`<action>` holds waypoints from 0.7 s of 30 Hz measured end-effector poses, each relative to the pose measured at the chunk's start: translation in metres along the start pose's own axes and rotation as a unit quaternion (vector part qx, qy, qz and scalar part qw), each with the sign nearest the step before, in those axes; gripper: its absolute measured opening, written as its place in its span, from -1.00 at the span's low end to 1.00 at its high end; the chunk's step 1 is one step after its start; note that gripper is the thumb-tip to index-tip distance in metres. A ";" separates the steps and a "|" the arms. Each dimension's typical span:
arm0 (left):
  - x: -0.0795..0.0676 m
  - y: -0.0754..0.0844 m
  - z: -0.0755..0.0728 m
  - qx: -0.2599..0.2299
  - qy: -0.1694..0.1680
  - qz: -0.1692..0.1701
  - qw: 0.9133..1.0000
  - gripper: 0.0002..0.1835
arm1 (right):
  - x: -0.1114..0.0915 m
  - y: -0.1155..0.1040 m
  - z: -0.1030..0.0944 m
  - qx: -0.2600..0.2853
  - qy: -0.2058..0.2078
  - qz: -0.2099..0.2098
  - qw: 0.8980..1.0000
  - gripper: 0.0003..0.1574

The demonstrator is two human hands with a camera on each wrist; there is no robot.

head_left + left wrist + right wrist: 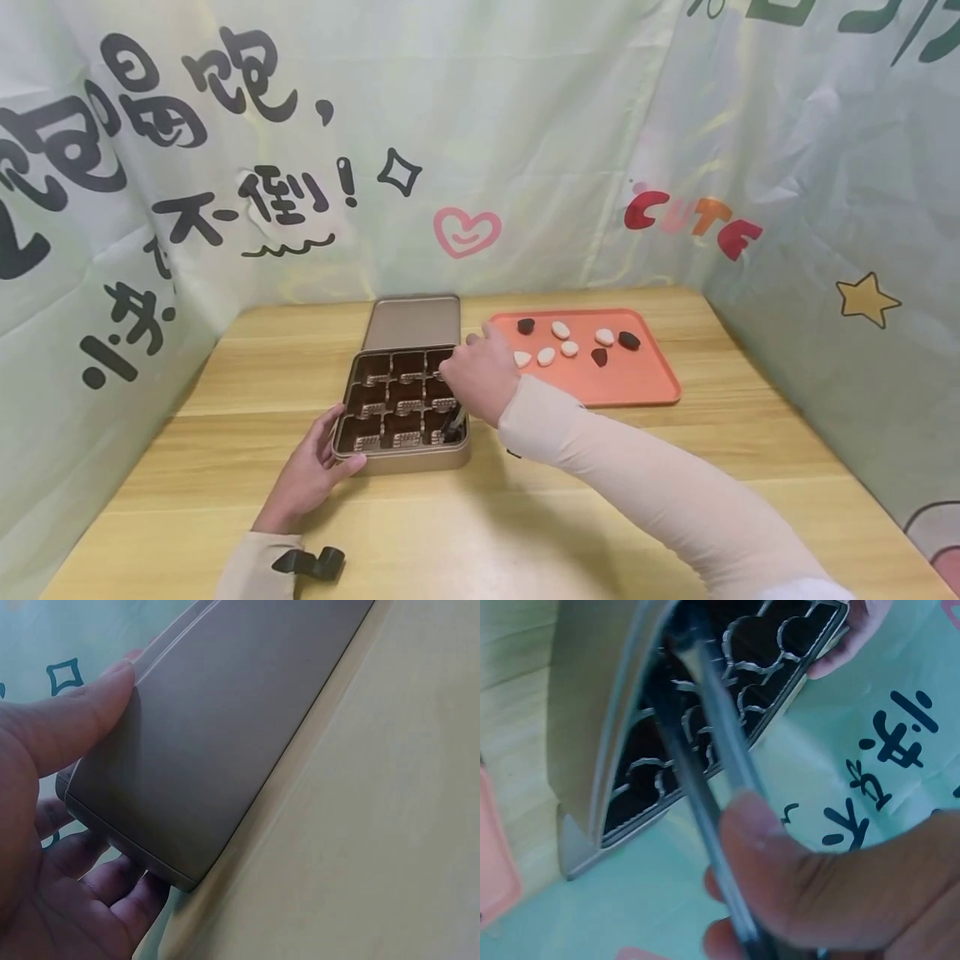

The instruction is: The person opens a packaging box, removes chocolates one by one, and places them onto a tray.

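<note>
A bronze-coloured metal tin stands on the table, with a dark brown insert divided into several square compartments. At its front left corner, my left hand grips the tin, thumb on the front face and fingers along the left side, as the left wrist view shows. My right hand is over the tin's right edge and holds tongs between thumb and fingers. Their dark tips reach down into the front right compartment. I cannot tell whether anything is between them.
Behind the tin lies its lid, folded back. To the right, a coral tray bears several white pebble-like pieces and several dark ones. Printed cloth walls border the wooden table at the back and sides.
</note>
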State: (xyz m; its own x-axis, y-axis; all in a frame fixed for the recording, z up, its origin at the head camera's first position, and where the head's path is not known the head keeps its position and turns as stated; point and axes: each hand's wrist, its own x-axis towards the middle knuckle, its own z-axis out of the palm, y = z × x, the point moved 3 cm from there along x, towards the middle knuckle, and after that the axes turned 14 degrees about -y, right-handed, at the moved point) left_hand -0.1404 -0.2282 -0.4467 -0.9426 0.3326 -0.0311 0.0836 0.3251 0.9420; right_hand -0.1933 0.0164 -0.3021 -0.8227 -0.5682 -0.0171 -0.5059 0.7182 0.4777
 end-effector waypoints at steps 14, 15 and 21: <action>0.000 0.000 0.001 0.000 -0.005 -0.004 1.000 0.00 | 0.007 -0.008 -0.002 -0.017 -0.034 0.005 0.999 -0.72; 0.000 0.000 0.001 0.002 -0.005 -0.004 1.000 0.00 | 0.006 -0.006 -0.003 -0.014 -0.030 0.007 0.999 -0.71; 0.000 0.000 0.000 0.009 -0.004 -0.009 1.000 0.00 | -0.002 0.011 -0.007 0.009 0.015 0.020 1.000 -0.68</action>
State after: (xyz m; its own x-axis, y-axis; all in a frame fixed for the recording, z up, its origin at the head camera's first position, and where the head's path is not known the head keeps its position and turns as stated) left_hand -0.1407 -0.2282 -0.4463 -0.9413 0.3337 -0.0504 0.0730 0.3471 0.9350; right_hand -0.1952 0.0227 -0.2902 -0.8345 -0.5503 0.0288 -0.4773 0.7479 0.4614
